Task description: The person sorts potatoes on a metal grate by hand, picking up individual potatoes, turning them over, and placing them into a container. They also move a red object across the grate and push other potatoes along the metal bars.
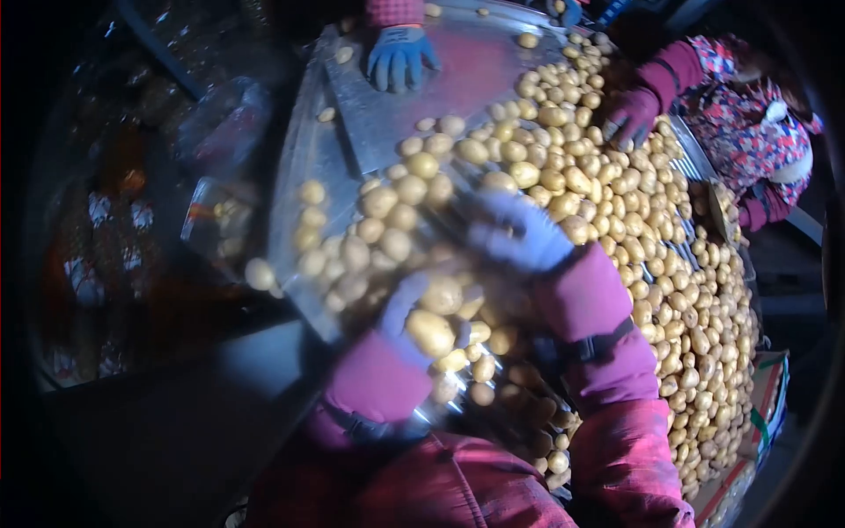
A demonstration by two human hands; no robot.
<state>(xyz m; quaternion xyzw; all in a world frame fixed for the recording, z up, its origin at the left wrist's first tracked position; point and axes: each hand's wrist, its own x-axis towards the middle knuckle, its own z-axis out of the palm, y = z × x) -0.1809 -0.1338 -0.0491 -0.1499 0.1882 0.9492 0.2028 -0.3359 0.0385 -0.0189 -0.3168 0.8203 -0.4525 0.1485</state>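
My left hand point(401, 319), in a lavender glove, is cupped around several potatoes point(431, 333) low in the middle of the head view. Bits of glove show on both sides of these potatoes, and the rest of the fingers are hidden under them. My right hand point(521, 236), in a matching glove, is smeared by motion above the heap of potatoes point(576, 180). Its fingers point left, and I cannot make out whether anything is in them. Between and beyond my hands, more potatoes point(380, 202) lie loose on the metal table point(304, 167).
At the far edge, another person's blue-gloved hand point(400, 60) rests on the metal. A second person's hand in a dark pink glove point(632, 117) touches the heap at the right. Cardboard boxes point(735, 484) stand at lower right. A clear plastic bag point(224, 123) is at the left.
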